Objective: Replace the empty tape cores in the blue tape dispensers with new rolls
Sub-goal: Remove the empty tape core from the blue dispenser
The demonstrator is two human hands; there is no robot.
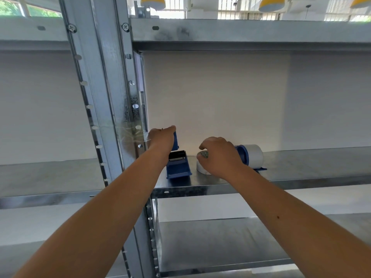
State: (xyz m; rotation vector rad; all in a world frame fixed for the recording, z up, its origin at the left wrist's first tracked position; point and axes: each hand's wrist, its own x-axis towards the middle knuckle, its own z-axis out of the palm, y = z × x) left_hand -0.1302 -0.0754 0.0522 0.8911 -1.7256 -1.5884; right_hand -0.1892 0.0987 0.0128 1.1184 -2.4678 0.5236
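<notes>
Two blue tape dispensers stand on a metal shelf [301, 157] at chest height. My left hand [161, 138] grips the upper part of the left blue dispenser [178, 167], whose black cutter end faces me. My right hand [218, 155] is closed over a white tape roll [201, 169] lying on the shelf between the two dispensers. Behind my right hand, the second blue dispenser [244, 155] carries a white tape roll [255, 155]. Whether the left dispenser holds a core is hidden by my hand.
A perforated metal upright [112, 97] of the rack rises just left of my left hand. Another shelf [241, 31] sits overhead and a lower shelf [220, 243] lies beneath. A white wall backs the rack.
</notes>
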